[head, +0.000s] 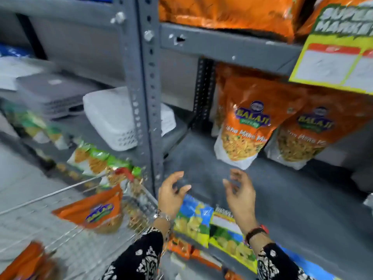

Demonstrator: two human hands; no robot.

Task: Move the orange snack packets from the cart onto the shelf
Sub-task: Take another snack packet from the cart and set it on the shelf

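**Between packets: hands empty at the shelf front**

I have both hands free over the grey shelf (201,158): left hand (171,195) and right hand (240,193) spread, fingers curled, holding nothing. Two orange Balaji packets (244,126) stand toward its back right. Next I reach left for the orange packet (94,211) lying in the wire cart (40,201); blur hides what may be more at its near-left corner.
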